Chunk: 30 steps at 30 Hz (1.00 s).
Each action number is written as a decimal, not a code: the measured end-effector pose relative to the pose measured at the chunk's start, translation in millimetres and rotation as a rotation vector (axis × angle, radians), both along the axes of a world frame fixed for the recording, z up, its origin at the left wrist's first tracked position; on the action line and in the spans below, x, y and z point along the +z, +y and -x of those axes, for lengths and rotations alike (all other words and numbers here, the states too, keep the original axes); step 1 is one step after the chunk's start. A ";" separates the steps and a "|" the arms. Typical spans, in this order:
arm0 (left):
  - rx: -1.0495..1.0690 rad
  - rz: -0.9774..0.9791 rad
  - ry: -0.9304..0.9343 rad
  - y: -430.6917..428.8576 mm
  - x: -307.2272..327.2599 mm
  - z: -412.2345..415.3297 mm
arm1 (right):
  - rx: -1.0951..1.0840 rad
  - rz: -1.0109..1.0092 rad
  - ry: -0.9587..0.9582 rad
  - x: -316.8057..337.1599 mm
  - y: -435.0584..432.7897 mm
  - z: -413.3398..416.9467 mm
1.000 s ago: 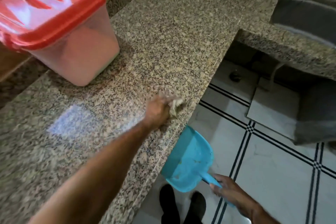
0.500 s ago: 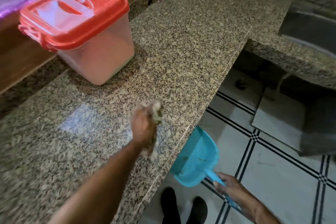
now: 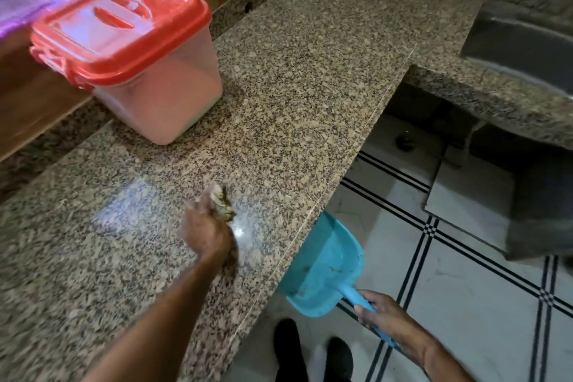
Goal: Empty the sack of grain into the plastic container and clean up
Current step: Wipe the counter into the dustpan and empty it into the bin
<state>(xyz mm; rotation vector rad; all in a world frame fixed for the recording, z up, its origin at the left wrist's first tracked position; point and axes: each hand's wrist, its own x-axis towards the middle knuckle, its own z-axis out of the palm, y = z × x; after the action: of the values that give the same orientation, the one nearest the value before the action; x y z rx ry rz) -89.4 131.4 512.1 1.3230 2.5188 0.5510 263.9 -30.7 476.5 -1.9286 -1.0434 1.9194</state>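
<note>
A clear plastic container (image 3: 161, 96) with a closed red lid (image 3: 121, 25) stands at the back left of the granite counter (image 3: 294, 77); pale grain fills it. My left hand (image 3: 206, 229) rests on the counter near its front edge, closed around a small crumpled cloth (image 3: 221, 203). My right hand (image 3: 384, 318) grips the handle of a blue dustpan (image 3: 325, 270), held just below the counter's edge with its mouth against it. A few bits of debris lie in the pan. No sack is in view.
A steel sink (image 3: 524, 46) is set into the counter at the right. Below lies a white tiled floor (image 3: 465, 288) with black lines, and my dark shoes (image 3: 310, 350) stand at the counter's foot. A wooden wall panel (image 3: 37, 102) runs behind the container.
My left hand with the cloth has swept back from the counter's edge toward the middle. The dustpan has stayed under the edge. My view has shifted so more of the container shows.
</note>
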 end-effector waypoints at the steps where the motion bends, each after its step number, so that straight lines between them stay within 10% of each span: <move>1: -0.032 -0.006 -0.023 -4.9 1.2 -19.9 | 0.007 -0.003 0.001 -1.2 -2.4 -0.4; 7: -0.305 0.001 -0.171 -10.7 12.9 -130.7 | 0.027 0.021 -0.015 -2.7 -10.3 -11.4; 15: 0.214 0.012 -0.031 -77.7 5.9 -46.8 | 0.099 0.020 0.001 -23.1 7.2 -47.9; 30: 0.234 0.086 0.138 -71.2 0.7 -176.2 | 0.322 0.058 0.066 -33.0 40.3 -107.8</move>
<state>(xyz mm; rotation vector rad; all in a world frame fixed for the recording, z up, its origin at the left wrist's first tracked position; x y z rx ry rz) 86.8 60.2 512.8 1.0775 2.7973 0.4024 371.7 9.6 443.5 -1.8012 -1.3617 2.1852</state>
